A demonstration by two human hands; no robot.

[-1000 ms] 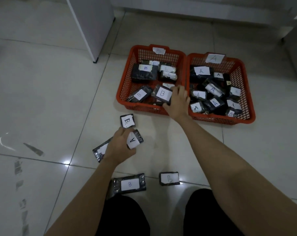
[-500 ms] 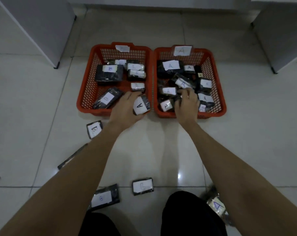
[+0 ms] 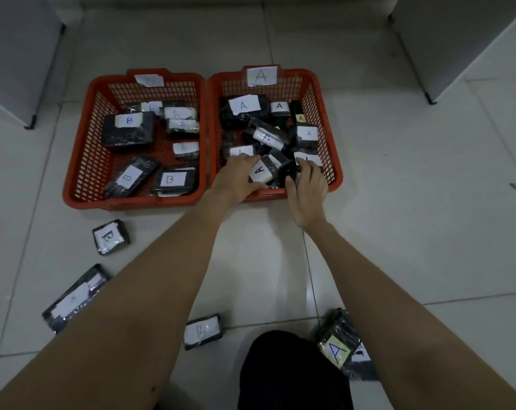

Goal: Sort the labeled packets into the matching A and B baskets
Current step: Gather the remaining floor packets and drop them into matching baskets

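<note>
1. Head view: I look down at a pale glossy tiled floor (image 3: 398, 232) where two red plastic mesh baskets sit side by side, touching along their inner walls.
2. The left red basket with a curled white paper tag on its far rim (image 3: 73, 161) holds black wrapped packets with white labels reading B.
3. The right red basket with a white paper tag marked A on its far rim (image 3: 325, 96) holds black wrapped packets labelled A, piled against one another.
4. My left hand (image 3: 236, 179) reaches over the near rim of the A basket, fingers curled round a black wrapped packet with a white label marked A (image 3: 265, 171), which sits just inside the near edge.
5. My right hand (image 3: 307, 190) is beside it at the same near edge, fingers bent down among the dark packets; I cannot tell whether it grips one.
6. On the floor near the left basket's near-left corner lies a small black packet labelled B (image 3: 110, 236).
7. Closer to me on the left is a long flat black packet with a white label (image 3: 75, 297), partly under my left forearm.
8. Between my arms lies another black packet marked B (image 3: 203, 331).
9. By my right forearm lies a black packet with a yellow label marked A (image 3: 338, 347).
</note>
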